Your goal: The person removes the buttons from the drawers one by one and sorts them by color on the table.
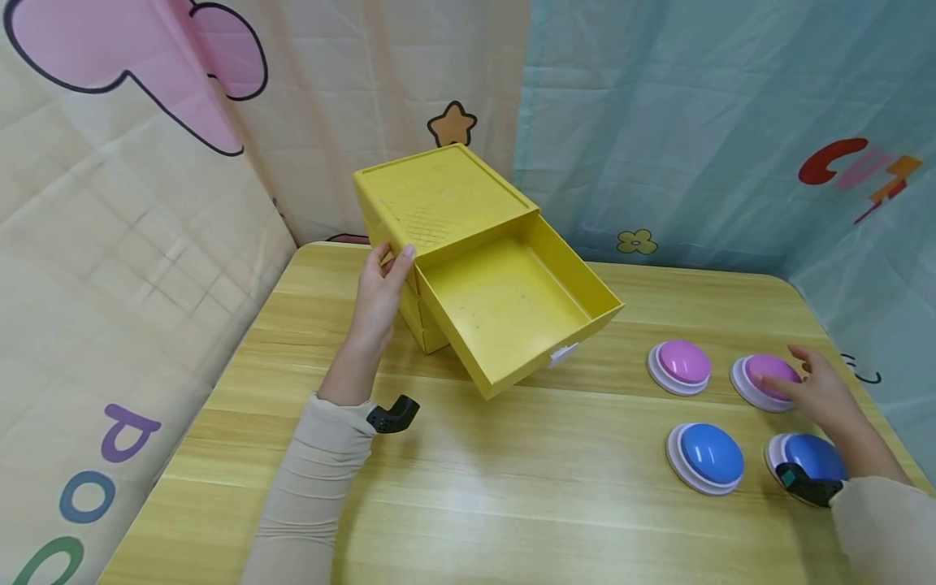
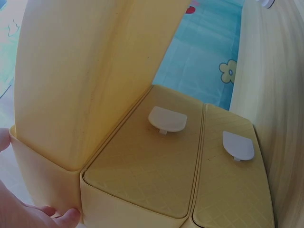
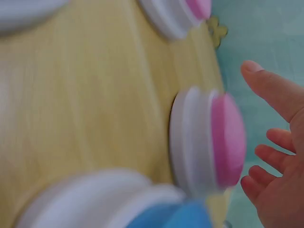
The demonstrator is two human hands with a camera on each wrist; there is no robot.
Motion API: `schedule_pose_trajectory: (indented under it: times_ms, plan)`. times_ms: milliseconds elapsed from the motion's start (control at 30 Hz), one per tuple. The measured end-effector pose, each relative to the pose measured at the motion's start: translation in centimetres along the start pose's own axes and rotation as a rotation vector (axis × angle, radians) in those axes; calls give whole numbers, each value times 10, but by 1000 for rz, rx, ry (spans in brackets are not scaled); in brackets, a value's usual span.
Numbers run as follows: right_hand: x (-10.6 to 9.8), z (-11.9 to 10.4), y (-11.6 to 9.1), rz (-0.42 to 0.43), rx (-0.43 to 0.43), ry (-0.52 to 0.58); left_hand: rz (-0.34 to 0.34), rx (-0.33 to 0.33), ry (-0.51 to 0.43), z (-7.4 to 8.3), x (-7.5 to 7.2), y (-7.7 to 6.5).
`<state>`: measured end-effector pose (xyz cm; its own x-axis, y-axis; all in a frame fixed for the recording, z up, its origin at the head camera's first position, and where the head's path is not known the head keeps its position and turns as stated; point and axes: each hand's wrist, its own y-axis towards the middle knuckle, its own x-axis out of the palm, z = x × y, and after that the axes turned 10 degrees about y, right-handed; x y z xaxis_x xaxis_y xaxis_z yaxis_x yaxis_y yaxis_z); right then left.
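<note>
A yellow drawer cabinet (image 1: pixel 446 195) stands angled at the back of the table, its top drawer (image 1: pixel 504 301) pulled well out with only bare floor inside. My left hand (image 1: pixel 378 296) grips the cabinet's front left corner, thumb at the top edge and fingers against the side. Two lower drawer fronts with white pull tabs (image 2: pixel 168 119) are closed in the left wrist view. Over on the right, my right hand (image 1: pixel 822 390) hovers by the far-right pink push button (image 1: pixel 771 375), fingers loosely bent and holding nothing. In the right wrist view its fingertips are beside the pink dome.
Another pink button (image 1: pixel 683 363) sits left of that one. Two blue buttons (image 1: pixel 711 455) lie nearer, the right one (image 1: pixel 812 457) partly under my right wrist. The wooden table (image 1: pixel 512 487) is bounded by printed curtains (image 1: pixel 658 122) at the back and sides.
</note>
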<state>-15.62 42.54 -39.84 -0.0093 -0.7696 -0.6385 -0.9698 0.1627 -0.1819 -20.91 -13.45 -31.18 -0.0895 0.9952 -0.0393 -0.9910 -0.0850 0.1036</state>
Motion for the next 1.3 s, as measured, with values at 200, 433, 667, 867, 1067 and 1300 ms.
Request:
schedule_pose_trajectory:
  times_ms: [200, 433, 667, 867, 1067, 1300]
  plan:
    - [18, -49, -11, 15, -205, 113, 6, -4, 7, 0, 0, -1]
    - [60, -102, -30, -19, -468, 282, 1, 1, 0, 0, 0, 0]
    - [99, -138, -51, -199, -662, 560, 3, 7, 15, 0, 0, 1]
    - [128, -159, -64, -325, -727, 615, 8, 7, 10, 0, 1, 1]
    - [155, -173, -69, -366, -743, 746, 2, -1, 19, 0, 0, 1]
    - [174, -181, -67, -252, -690, 789, 9, 0, 11, 0, 1, 1]
